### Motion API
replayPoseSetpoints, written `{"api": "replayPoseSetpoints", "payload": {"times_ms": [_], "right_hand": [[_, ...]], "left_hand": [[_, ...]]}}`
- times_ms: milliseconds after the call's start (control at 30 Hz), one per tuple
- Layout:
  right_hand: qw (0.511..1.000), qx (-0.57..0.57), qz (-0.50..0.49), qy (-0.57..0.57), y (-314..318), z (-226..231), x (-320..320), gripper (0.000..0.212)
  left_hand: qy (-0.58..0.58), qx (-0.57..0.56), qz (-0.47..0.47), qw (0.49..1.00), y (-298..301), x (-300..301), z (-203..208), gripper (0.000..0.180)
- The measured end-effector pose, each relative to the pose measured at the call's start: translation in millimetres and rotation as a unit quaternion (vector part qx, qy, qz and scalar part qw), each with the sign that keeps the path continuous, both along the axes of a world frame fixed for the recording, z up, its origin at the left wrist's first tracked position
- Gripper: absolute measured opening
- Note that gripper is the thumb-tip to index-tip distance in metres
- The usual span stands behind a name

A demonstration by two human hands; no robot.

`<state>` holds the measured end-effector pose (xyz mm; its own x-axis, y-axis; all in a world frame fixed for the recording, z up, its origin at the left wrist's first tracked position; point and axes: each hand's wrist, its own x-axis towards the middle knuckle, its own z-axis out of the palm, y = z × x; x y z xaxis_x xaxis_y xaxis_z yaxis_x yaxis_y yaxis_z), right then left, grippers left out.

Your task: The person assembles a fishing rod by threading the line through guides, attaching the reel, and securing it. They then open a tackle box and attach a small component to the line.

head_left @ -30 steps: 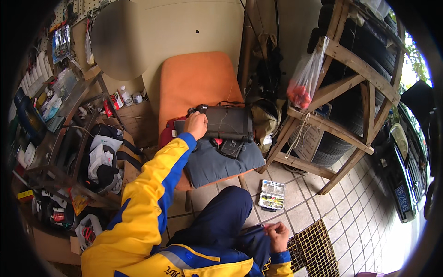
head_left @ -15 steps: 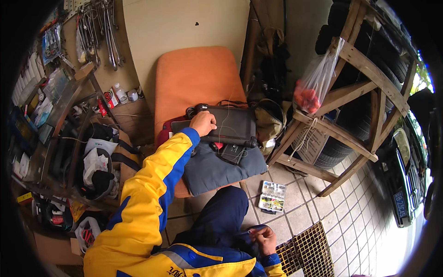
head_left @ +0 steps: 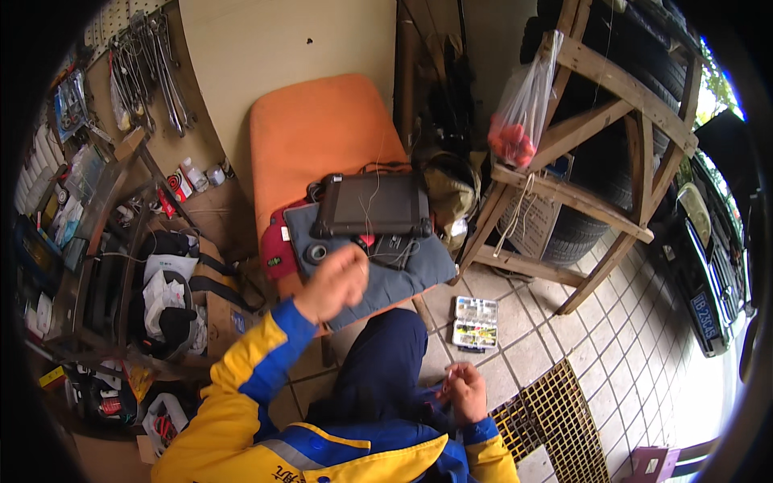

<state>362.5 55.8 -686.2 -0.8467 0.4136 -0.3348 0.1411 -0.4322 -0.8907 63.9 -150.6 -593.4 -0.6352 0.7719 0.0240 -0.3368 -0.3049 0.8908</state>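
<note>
My left hand (head_left: 334,283) hovers over the near edge of a grey cushion (head_left: 423,278), fingers curled together; whatever they pinch, if anything, is too small to make out. A dark ring like a tape roll (head_left: 316,253) lies just beyond it. On the cushion rests a rugged black tablet (head_left: 374,205), with a thin wire looping across its screen. Below the tablet are a small red piece (head_left: 368,241) and a dark flat box (head_left: 393,250). Beside my right thigh, my right hand (head_left: 467,394) pinches a small slender pale-and-reddish piece, its kind unclear.
An orange chair (head_left: 322,121) carries the cushion. On the tiles sits an open compartment case (head_left: 475,322) of small parts, near a floor grate (head_left: 564,419). A wooden tyre rack (head_left: 596,193) stands right, a cluttered shelf (head_left: 105,233) left. A bag (head_left: 451,193) leans beside the tablet.
My left hand has drawn back from the tablet's left edge toward me, uncovering the dark ring. My right hand has risen slightly, still pinching the small piece. The view has shifted right.
</note>
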Motion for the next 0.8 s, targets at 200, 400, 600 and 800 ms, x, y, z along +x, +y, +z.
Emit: {"api": "replayPoseSetpoints", "payload": {"times_ms": [200,400,600,800], "right_hand": [[0.994,0.039,0.047,0.087,-24.3,42.6,-19.6,0.020],[0.998,0.003,0.013,0.068,-40.8,36.7,4.3,0.027],[0.997,0.031,-0.022,0.070,-44.0,21.8,8.5,0.021],[0.991,0.026,-0.025,0.133,-42.9,8.5,12.8,0.014]], "left_hand": [[-0.124,-0.084,-0.049,0.988,8.0,153.9,-43.5,0.006],[-0.123,-0.101,0.004,0.987,6.5,188.3,-68.7,0.002],[-0.120,-0.081,-0.057,0.988,8.3,198.5,-67.2,0.010],[-0.157,-0.087,-0.029,0.983,13.4,200.2,-68.4,0.006]]}}
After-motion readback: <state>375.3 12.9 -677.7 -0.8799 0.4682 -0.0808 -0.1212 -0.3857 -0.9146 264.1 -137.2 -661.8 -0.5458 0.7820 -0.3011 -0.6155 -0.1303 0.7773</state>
